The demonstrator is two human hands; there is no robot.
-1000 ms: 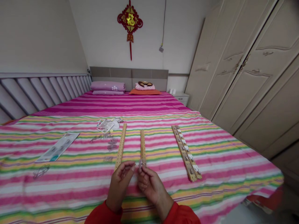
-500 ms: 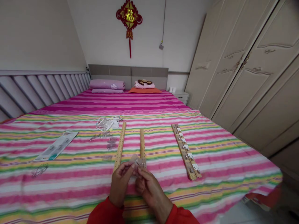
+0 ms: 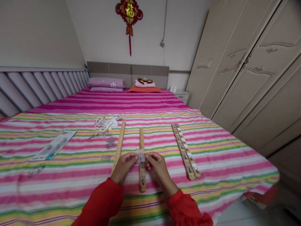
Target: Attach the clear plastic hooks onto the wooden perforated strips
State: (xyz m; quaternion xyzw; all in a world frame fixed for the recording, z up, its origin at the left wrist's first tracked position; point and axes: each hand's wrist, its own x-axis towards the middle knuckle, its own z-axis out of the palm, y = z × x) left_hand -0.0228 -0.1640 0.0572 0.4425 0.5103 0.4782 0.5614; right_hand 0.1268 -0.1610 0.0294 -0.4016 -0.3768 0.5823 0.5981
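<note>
A clear adhesive hook (image 3: 140, 153) with a metal prong lies over the middle wooden strip (image 3: 141, 138), which has rows of small holes. My left hand (image 3: 124, 166) pinches the hook's left edge, while the thumb and fingers of my right hand (image 3: 160, 168) close on its right edge. Nearer to me, another metal hook (image 3: 142, 181) sits on the same strip. A second perforated strip (image 3: 121, 138) lies bare to the left, partly behind my left hand. Whether the held hook is fully pressed to the wood, I cannot tell.
Two strips lined with hooks (image 3: 185, 152) lie side by side on the right. Several loose clear hooks (image 3: 110, 142) and a pile of packaging (image 3: 105, 122) are to the left. Farther left are a hook package (image 3: 55, 146) and a small wire bundle (image 3: 36, 169), all on a striped bedsheet (image 3: 70, 188).
My hands have moved apart and forward from close together, bringing the clear hook onto the middle strip. The strip's near end with its hook has come into sight.
</note>
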